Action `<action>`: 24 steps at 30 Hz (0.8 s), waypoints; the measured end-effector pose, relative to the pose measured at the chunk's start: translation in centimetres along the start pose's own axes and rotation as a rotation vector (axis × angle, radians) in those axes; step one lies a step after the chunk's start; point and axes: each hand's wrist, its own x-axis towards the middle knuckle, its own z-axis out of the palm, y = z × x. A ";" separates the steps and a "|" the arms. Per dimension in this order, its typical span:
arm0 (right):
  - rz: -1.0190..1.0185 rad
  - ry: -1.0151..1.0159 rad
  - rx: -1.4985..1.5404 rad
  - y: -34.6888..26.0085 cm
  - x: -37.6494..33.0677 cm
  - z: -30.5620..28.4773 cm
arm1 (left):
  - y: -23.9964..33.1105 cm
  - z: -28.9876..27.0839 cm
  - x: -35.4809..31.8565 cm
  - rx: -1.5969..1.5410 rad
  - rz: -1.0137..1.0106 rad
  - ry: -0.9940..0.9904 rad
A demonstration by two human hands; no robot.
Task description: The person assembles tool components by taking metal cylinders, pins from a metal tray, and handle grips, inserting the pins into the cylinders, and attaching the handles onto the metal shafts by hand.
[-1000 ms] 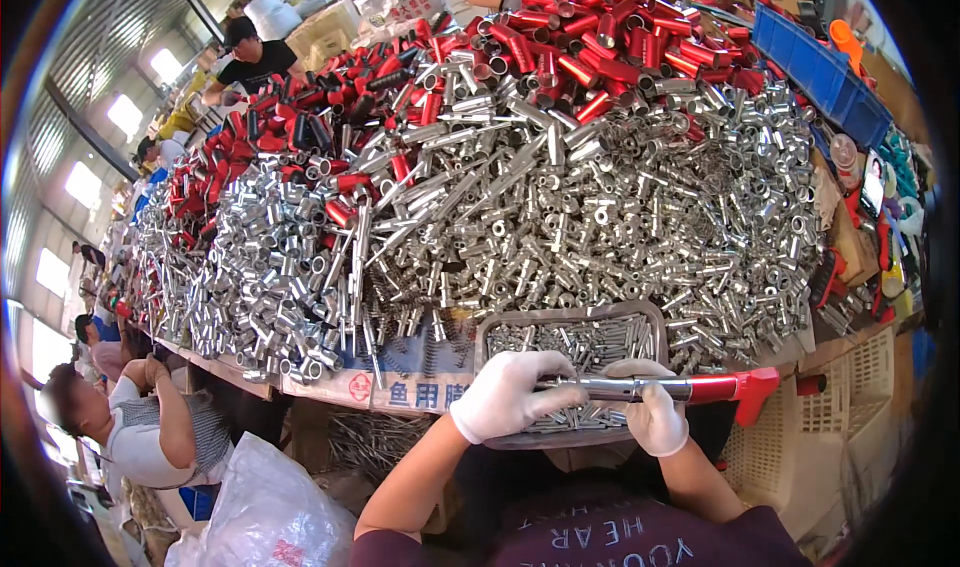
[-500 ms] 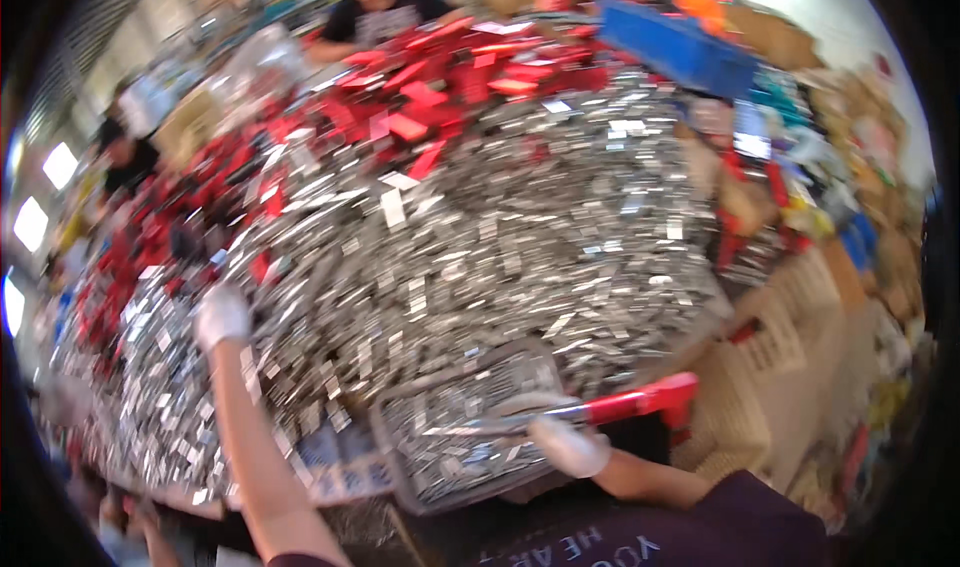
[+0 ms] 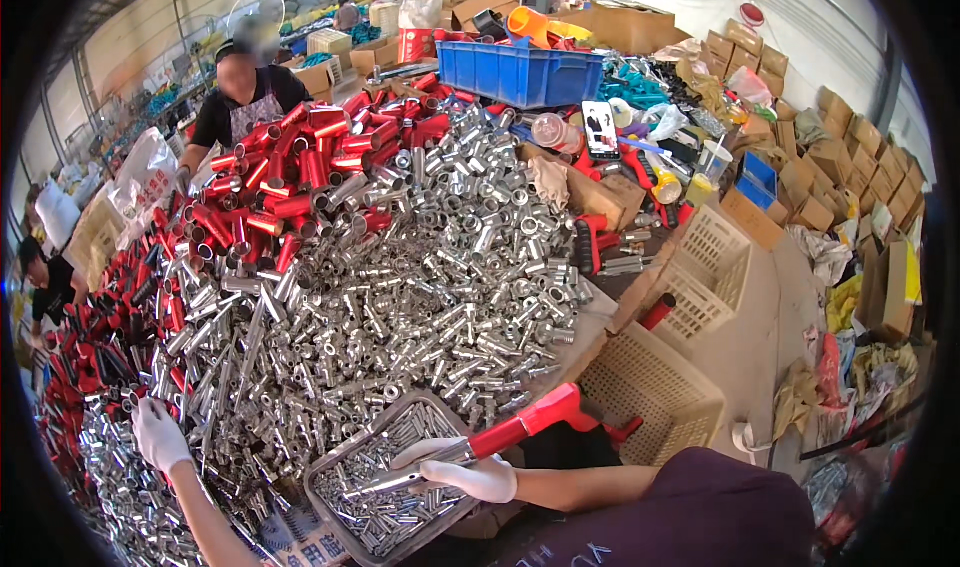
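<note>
My right hand (image 3: 480,477), in a white glove, is closed around the metal shaft of a long red-handled tool (image 3: 500,434). The tool lies slantwise above a grey tray (image 3: 318,470) of small metal pins, its thick red end pointing up and right. Far to the left, my left hand (image 3: 160,437), also gloved, reaches into heaped shiny metal fittings (image 3: 390,307). Its fingers are bent together at the parts; what they grip, if anything, is too small to make out.
Red tubes (image 3: 320,147) are piled behind the fittings, where a person (image 3: 245,97) works. At the back stands a blue bin (image 3: 520,75). A phone (image 3: 600,130) stands upright to its right. Cream plastic crates (image 3: 655,392) sit at my right. Another person (image 3: 52,285) is at far left.
The view has turned and sharpened, showing more on the right. My left hand now sits lower and farther left in the picture, among the fittings. My right hand still holds the tool over the tray.
</note>
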 end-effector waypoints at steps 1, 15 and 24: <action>-0.001 -0.002 0.056 0.0 -0.1 0.1 | 0.6 -1.3 -1.0 -0.151 0.054 0.111; -0.139 -0.060 -0.242 -1.2 -0.6 0.1 | 12.2 -15.9 -25.8 -1.254 -0.017 -0.815; -0.139 0.014 -0.250 -1.2 -0.7 0.3 | 14.0 -17.7 -26.0 -1.366 0.111 -0.638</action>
